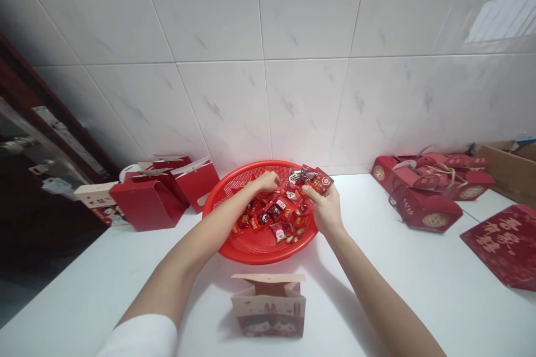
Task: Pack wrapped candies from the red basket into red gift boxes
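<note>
A red plastic basket (268,257) holds a heap of wrapped candies (268,215), mostly red, with a few brownish nut-like pieces at the front. My left hand (267,182) reaches over the heap toward the back of the basket. Its fingers are curled together, and I cannot make out what is in them. At the basket's right rim, my right hand (328,209) grips several candy packets (320,179), red and dark, between thumb and fingers. In front of the basket stands a small paper gift box (268,312) with its top open; its inside is mostly hidden.
Red gift bags (146,203) and a cream printed box (98,201) stand on the left. Red gift boxes (427,206) cluster on the right, near a cardboard carton (505,170) and a flat red package (505,245). A tiled wall (310,106) rises behind the white table (377,268).
</note>
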`<move>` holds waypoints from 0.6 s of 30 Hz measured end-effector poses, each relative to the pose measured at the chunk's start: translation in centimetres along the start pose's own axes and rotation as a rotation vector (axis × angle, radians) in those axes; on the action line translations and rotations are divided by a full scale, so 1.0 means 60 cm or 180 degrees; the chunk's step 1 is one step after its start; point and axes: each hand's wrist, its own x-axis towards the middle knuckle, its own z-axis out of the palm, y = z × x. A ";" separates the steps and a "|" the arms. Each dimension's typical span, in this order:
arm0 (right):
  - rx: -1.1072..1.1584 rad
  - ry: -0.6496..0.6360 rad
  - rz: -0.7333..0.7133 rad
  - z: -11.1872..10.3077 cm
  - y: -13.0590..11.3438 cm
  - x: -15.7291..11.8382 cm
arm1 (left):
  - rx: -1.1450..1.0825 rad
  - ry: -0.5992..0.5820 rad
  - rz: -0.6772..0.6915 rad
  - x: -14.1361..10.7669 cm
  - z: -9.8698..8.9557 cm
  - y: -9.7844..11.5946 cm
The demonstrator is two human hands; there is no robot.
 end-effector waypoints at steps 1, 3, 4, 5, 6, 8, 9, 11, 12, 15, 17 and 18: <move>-0.0004 0.0002 -0.0009 0.000 0.000 0.000 | -0.0048 -0.0070 -0.0007 -0.009 0.001 0.007; 0.0005 0.0017 -0.0017 0.000 0.000 0.001 | -0.0226 -0.0191 -0.0023 -0.014 0.011 0.024; 0.0010 0.0028 -0.0020 0.000 0.001 0.001 | -0.0282 -0.0254 -0.0032 -0.013 0.016 0.033; 0.0017 0.0053 -0.0025 0.000 0.002 0.001 | -0.0310 -0.0318 -0.0035 -0.012 0.022 0.040; 0.0026 0.0093 -0.0032 0.000 0.002 0.002 | -0.0314 -0.0377 -0.0032 -0.009 0.026 0.046; 0.0038 0.0138 -0.0038 0.000 0.004 0.002 | -0.0238 -0.0483 -0.0014 -0.001 0.030 0.053; 0.0040 0.0137 -0.0040 0.000 0.005 0.003 | -0.0177 -0.0516 -0.0003 0.007 0.030 0.054; 0.0021 0.0118 -0.0036 0.000 0.005 0.003 | -0.0054 -0.0537 0.0009 0.036 0.031 0.054; 0.0007 0.0109 -0.0032 0.000 0.004 0.003 | -0.0013 -0.0553 0.0005 0.058 0.032 0.053; 0.0007 0.0092 -0.0013 0.000 0.001 0.002 | 0.0118 -0.0617 -0.0023 0.141 0.041 0.050; 0.0051 0.0022 0.0027 0.000 0.000 0.003 | 0.0209 -0.0614 -0.0080 0.193 0.047 0.045; 0.0074 -0.0005 0.0052 -0.001 0.000 0.003 | 0.0257 -0.0618 -0.0114 0.213 0.049 0.042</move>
